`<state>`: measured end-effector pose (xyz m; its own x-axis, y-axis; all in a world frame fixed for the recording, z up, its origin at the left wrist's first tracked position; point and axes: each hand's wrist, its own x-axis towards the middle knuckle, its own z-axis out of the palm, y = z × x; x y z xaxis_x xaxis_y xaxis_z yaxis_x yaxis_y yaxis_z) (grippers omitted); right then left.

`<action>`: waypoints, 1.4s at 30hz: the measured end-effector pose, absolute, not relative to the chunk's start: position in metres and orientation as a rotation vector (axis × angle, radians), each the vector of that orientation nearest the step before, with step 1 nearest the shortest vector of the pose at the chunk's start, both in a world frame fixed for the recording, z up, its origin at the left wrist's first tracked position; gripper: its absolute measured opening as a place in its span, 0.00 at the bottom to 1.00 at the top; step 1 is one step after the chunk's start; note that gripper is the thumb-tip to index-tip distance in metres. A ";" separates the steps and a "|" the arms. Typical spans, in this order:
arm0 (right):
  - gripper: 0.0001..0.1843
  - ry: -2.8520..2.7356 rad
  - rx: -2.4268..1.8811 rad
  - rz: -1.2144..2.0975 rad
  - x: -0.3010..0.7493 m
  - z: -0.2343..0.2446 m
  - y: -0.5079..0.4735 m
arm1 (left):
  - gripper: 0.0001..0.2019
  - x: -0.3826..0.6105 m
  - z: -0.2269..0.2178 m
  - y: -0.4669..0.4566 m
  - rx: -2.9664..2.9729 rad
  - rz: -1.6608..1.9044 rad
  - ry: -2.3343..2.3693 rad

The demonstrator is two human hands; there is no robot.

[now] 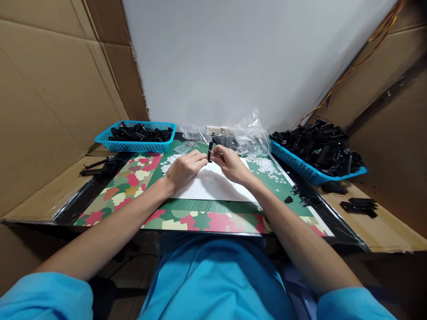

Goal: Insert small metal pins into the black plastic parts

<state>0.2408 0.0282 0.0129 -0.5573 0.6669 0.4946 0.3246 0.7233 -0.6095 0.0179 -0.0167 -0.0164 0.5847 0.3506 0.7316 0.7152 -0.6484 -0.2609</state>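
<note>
A narrow black plastic part (210, 150) stands upright between my two hands, above a white sheet (203, 189). My left hand (187, 166) is closed, its fingertips gripping the part from the left. On the other side my right hand (229, 163) is pinched close against the part. A thin pale sliver shows at its fingertips, too small to name. Small white discs (263, 165) lie scattered to the right of the sheet, and more white discs (167, 165) lie beside my left hand.
Blue baskets of black parts stand at left (136, 146) and right (313, 175). Clear plastic bags (248, 141) lie along the back wall. Loose black parts rest on the left (100, 167) and right (359, 206) cardboard edges. Cardboard walls (50, 80) enclose both sides.
</note>
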 end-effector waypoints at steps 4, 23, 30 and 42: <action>0.08 -2.084 -0.696 0.580 0.251 0.021 0.029 | 0.11 0.018 -0.012 -0.022 -2.264 -1.067 -0.844; 0.17 -1.872 -0.322 0.977 0.253 0.035 -0.009 | 0.11 0.030 0.008 -0.042 -2.158 -1.596 -0.581; 0.15 -1.869 -0.297 0.952 0.254 0.036 -0.010 | 0.10 0.036 0.006 -0.040 -2.165 -1.722 -0.549; 0.18 -1.788 -0.562 0.368 0.256 0.042 -0.013 | 0.09 0.039 -0.004 -0.039 -2.147 -1.791 -0.793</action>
<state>0.2558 -0.0135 0.0417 -0.2170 0.5487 0.8074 0.1855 0.8352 -0.5178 0.0391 -0.0395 -0.0038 0.1040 0.2537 0.9617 0.5413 -0.8256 0.1593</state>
